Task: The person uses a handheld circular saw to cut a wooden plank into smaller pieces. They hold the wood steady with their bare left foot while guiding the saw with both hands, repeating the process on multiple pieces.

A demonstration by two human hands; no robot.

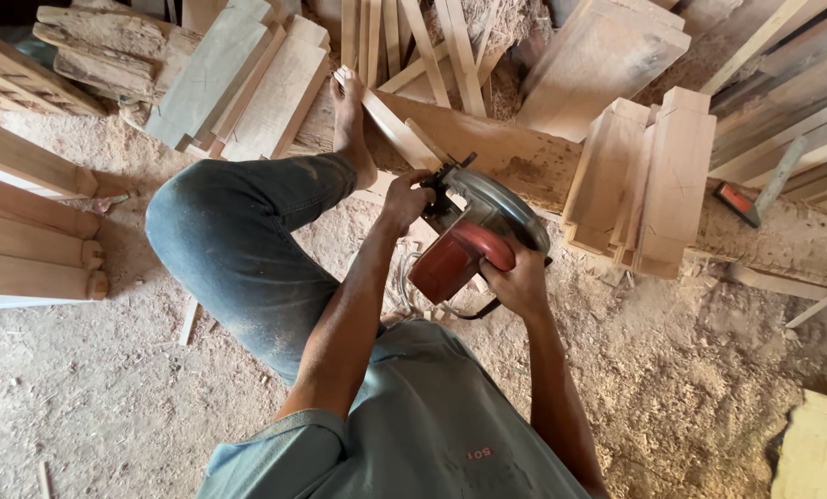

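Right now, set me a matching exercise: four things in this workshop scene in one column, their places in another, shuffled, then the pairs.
Things:
1. left hand
2. right hand
3. bare foot
4. hammer

Places:
A. lying at the far right, on sawdust by stacked planks
B. on the front of the circular saw
C. resting on a long wooden plank
D. gripping the saw's rear handle

Pairs: 1-B, 2-D, 3-C, 4-A
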